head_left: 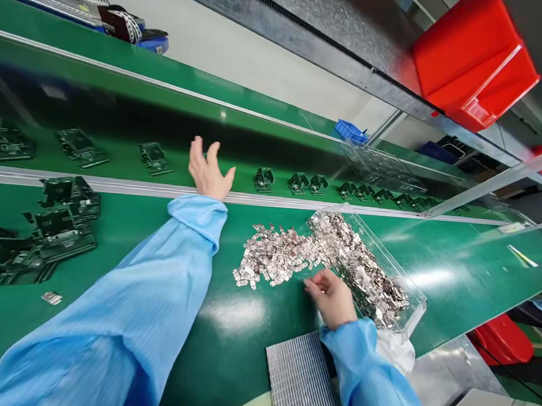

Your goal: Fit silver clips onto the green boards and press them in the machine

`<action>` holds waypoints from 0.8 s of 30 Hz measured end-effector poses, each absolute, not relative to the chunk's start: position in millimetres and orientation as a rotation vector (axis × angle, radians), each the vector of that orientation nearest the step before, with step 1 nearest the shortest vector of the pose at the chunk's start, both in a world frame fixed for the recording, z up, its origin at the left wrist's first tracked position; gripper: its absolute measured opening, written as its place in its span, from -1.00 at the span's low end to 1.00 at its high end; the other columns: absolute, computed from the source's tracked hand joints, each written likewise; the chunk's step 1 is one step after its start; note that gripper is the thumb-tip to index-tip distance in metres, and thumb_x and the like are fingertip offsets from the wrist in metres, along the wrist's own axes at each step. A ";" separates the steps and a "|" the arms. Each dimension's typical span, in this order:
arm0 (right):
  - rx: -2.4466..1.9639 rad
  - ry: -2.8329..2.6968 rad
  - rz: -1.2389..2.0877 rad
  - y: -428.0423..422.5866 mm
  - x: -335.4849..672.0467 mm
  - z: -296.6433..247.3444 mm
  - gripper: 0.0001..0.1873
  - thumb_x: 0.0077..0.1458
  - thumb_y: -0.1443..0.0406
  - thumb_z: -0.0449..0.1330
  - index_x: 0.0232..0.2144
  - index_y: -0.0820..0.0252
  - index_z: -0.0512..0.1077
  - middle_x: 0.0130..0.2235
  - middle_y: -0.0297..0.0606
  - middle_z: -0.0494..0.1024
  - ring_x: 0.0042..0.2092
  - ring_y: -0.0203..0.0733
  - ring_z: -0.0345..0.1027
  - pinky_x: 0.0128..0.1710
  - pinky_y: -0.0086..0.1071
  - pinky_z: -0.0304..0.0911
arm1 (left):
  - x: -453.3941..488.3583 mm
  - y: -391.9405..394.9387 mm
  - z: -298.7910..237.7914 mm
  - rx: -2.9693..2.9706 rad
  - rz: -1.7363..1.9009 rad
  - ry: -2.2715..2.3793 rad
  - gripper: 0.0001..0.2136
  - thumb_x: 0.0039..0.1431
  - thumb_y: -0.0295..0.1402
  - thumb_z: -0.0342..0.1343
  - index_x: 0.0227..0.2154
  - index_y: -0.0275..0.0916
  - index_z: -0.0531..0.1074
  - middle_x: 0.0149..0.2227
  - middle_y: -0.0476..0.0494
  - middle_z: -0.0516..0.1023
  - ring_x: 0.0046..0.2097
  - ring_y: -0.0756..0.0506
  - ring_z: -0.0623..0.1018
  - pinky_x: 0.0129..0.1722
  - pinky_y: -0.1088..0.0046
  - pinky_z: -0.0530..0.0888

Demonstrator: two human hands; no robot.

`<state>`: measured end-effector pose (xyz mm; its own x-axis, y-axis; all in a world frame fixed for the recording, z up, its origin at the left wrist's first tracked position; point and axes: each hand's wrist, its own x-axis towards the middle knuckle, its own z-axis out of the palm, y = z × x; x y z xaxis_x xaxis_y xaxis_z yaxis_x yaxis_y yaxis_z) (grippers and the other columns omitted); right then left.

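Note:
My left hand (211, 170) is over the green conveyor belt (237, 156), its fingers spread and nothing seen in them. Circuit boards lie along the belt on both sides of it, the closest being one board (154, 157) to its left and another (264, 179) to its right. My right hand (332, 297) is low over the bench, thumb and fingers pinched together; whatever they may hold is hidden. Just beyond it spreads a heap of small silvery metal pieces (274, 253), which runs into a clear plastic tray (415, 314) full of the same pieces.
Stacked circuit boards (58, 224) lie at the left, with one loose metal piece (51, 298) near them. A ridged grey block (301, 380) sits at the front edge. Red bins (474, 56) stand on the shelf above, and a metal rail (113, 184) borders the belt.

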<state>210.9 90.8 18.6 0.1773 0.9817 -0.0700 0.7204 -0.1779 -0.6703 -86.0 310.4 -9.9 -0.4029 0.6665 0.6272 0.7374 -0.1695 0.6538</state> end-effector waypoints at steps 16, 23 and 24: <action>-1.690 -1.153 0.495 -92.3 220.3 39.6 -0.74 0.00 0.09 0.29 -0.43 0.15 0.59 -0.54 -0.27 0.54 -0.53 -0.22 0.39 -0.53 -0.48 0.35 | -102.0 169.8 -15.1 -2.022 -1.844 -2.001 -0.37 -0.05 -0.08 0.25 0.08 -0.22 0.28 -0.03 -0.21 0.47 -0.10 -0.17 0.54 -0.01 0.24 0.48; -1.555 -0.884 0.861 -88.7 201.8 36.6 -0.66 -0.07 0.03 0.34 -0.42 0.20 0.55 -0.51 -0.23 0.57 -0.46 -0.22 0.44 -0.43 -0.45 0.39 | -115.4 37.1 -19.1 -2.371 -1.329 -2.282 -0.13 -0.16 0.05 0.27 0.21 -0.16 0.11 0.13 -0.28 0.36 0.01 -0.31 0.50 0.01 0.06 0.47; -1.527 -0.855 0.886 -89.2 199.7 36.2 -0.65 -0.08 0.02 0.35 -0.42 0.21 0.54 -0.47 -0.20 0.59 -0.44 -0.21 0.45 -0.43 -0.44 0.39 | -117.5 30.2 -18.4 -2.427 -1.257 -2.264 -0.05 -0.19 0.05 0.29 0.26 -0.16 0.02 0.17 -0.30 0.32 0.08 -0.35 0.45 0.06 0.03 0.43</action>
